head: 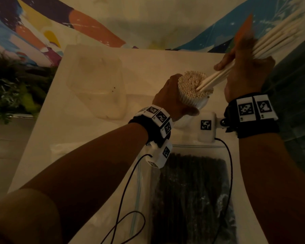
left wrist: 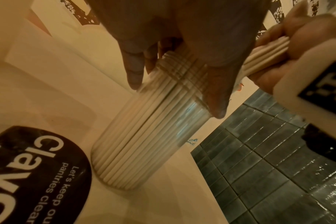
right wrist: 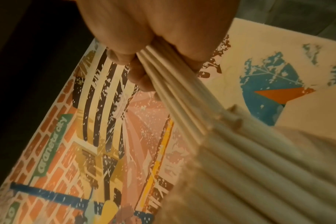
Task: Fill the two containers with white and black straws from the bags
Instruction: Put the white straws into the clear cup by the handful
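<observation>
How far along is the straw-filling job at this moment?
Looks done: the clear container is packed with white straws. In hand: the left hand grips that container while the right hand holds more white straws, tips angled into its top. Left: the black straws lie in their zip bag; a second container isn't clearly identifiable.

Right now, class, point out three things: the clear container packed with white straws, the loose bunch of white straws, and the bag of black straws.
clear container [left wrist: 144, 145], left wrist view, on its glass side.
loose bunch of white straws [head: 271, 39], head view, on the shafts beyond the fingers.
bag of black straws [head: 192, 191], head view, on the dark straws inside.
</observation>
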`<state>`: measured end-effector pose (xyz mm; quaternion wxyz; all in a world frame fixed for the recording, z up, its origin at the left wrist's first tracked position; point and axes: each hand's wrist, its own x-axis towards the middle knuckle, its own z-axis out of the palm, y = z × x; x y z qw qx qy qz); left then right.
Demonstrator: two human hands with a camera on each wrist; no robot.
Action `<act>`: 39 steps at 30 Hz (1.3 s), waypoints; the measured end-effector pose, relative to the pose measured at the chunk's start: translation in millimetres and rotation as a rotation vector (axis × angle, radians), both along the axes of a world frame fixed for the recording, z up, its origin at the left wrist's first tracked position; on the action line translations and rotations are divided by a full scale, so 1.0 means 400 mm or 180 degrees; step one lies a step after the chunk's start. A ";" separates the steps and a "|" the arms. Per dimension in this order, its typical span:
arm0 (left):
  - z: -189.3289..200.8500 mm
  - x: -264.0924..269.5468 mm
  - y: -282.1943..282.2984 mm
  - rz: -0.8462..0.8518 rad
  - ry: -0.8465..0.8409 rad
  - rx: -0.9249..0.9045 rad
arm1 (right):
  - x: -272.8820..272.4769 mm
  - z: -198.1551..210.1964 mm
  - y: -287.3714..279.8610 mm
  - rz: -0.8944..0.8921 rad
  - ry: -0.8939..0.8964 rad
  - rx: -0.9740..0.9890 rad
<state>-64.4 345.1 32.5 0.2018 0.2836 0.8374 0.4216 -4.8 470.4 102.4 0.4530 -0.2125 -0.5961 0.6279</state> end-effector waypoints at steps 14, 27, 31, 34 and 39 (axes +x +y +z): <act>-0.010 -0.003 0.004 0.0012 -0.0021 -0.0076 | -0.016 -0.113 -0.015 0.0096 -0.2318 0.0830; 0.001 0.000 0.002 0.0057 0.0002 -0.0151 | -0.007 -0.012 -0.031 -0.0481 -0.0327 0.1845; 0.009 0.005 -0.003 0.0087 -0.0052 -0.0133 | -0.028 -0.060 -0.035 -0.0087 -0.1358 0.1788; 0.012 0.009 -0.006 0.0081 -0.0041 -0.0057 | -0.027 -0.106 -0.043 0.0300 -0.2571 0.2187; 0.008 0.008 -0.006 0.0091 -0.0097 -0.0059 | -0.031 -0.068 -0.030 -0.0023 -0.1848 0.2074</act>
